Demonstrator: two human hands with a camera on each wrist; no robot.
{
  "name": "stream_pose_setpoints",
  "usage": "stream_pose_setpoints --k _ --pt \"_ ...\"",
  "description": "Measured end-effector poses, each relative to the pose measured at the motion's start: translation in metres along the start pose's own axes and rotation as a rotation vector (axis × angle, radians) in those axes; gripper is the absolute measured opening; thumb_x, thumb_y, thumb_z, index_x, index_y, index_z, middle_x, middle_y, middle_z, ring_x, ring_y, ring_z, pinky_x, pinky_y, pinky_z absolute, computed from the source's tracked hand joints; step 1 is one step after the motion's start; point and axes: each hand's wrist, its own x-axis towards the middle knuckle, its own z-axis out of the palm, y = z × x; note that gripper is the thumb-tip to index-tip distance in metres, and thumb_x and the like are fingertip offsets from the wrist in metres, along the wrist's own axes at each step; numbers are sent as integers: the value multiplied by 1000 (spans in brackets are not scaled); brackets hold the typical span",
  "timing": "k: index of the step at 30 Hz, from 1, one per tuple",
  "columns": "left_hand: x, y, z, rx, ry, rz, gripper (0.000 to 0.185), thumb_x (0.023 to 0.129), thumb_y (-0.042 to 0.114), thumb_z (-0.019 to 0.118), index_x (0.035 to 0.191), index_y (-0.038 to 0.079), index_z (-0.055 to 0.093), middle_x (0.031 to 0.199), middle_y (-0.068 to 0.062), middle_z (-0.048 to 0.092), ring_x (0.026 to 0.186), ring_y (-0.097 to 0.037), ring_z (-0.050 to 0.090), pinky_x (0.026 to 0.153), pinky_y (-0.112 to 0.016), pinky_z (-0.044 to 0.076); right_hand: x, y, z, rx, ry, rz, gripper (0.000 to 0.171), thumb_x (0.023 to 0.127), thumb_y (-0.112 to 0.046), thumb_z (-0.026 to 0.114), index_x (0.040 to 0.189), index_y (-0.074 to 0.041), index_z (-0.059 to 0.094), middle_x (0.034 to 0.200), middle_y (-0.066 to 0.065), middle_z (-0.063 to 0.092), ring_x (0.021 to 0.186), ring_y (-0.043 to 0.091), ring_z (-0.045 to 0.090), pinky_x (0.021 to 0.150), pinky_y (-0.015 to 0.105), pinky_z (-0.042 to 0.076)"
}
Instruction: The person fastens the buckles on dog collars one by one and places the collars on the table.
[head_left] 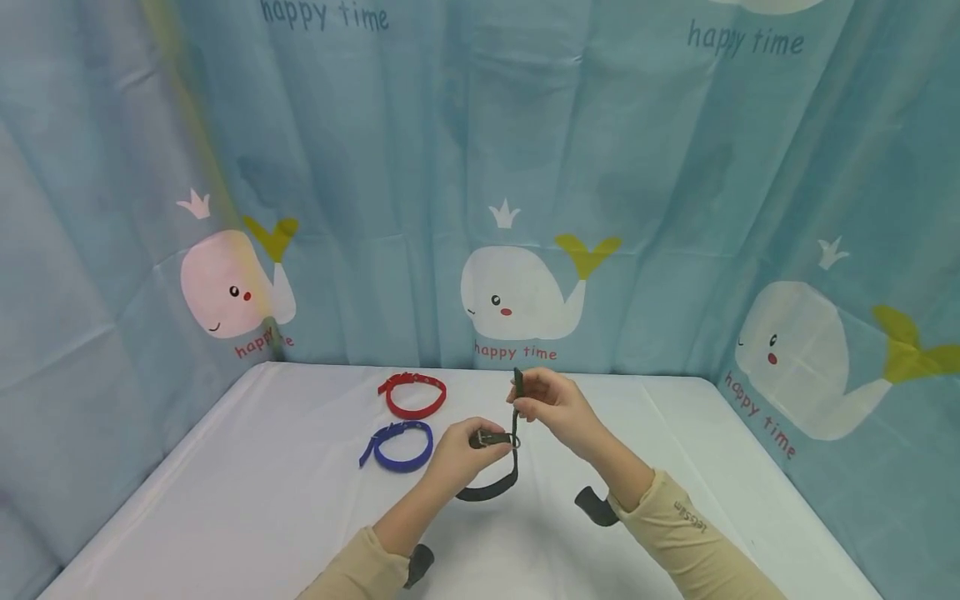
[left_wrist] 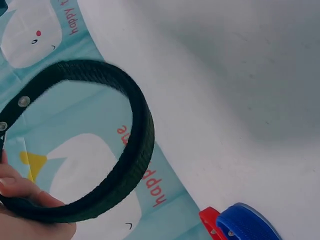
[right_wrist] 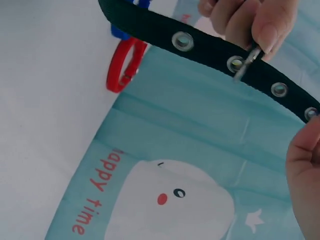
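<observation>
Pinching the black collar (head_left: 491,483) at its buckle, the left hand (head_left: 459,454) holds it above the counter (head_left: 225,500); the right hand (head_left: 551,404) pinches its strap end upward, near red (head_left: 415,394) and blue collars (head_left: 400,446).

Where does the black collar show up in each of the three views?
Head: black collar at lower centre, held above the table by both hands.
Left wrist: it fills the left half as a dark loop, fingers at the bottom left.
Right wrist: its strap with metal eyelets runs across the top, fingers at the buckle prong.
Shared landmark: the red collar.
</observation>
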Motion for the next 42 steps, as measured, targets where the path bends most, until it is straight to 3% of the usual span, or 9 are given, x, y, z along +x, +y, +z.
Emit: stream_pose_setpoints --k 4,7,17,23,26,31,36,42 --pt "-1 0 -1 -15 14 -19 25 86 19 75 104 3 68 86 -2 65 79 -17 59 74 -35 53 -2 4 -1 -70 48 -45 24 93 2 59 115 10 60 95 1 66 80 17 59 68 25 48" --pt "0 0 -1 -22 18 -29 25 86 21 75 103 4 69 87 -1 65 81 -17 60 76 -36 53 -3 6 0 -60 71 -73 25 95 1 58 118 12 60 93 -3 67 77 12 57 66 25 48" --pt "1 2 1 29 -18 -2 23 84 19 76 100 3 70 86 -1 67 78 -15 62 71 -32 53 -5 6 0 -24 48 -43 23 92 3 60 114 10 58 94 5 65 77 13 60 70 24 52" --pt "-2 1 -1 29 23 -9 28 85 20 75 105 3 67 83 -2 64 77 -17 58 71 -33 52 -6 7 -3 -64 72 -149 21 87 8 65 106 15 64 92 -6 66 78 8 57 69 21 49" --pt "-3 2 -3 22 48 -22 28 85 20 76 105 3 67 85 -3 64 79 -17 60 73 -35 54 -7 6 -5 -89 42 -206 21 85 8 67 104 16 65 91 -3 67 78 7 56 67 21 49" --pt "-4 2 -8 -7 44 -21 26 84 17 76 104 4 67 88 -3 66 81 -18 60 74 -35 52 -8 2 -13 -255 -36 -271 17 80 9 71 98 10 70 80 8 64 70 8 52 61 22 45" --pt "-4 2 -14 -45 27 -19 24 83 14 76 103 2 68 83 -2 64 77 -17 55 70 -33 47 -10 -4 -18 -448 -134 -322 21 74 10 75 94 4 73 75 3 62 64 12 47 57 24 42" --pt "-6 3 -16 -70 3 -6 25 84 14 76 103 1 68 91 -5 68 82 -18 61 77 -36 53 -13 -6 -15 -616 -225 -359 23 74 11 75 95 2 73 80 1 60 72 12 54 62 22 48"
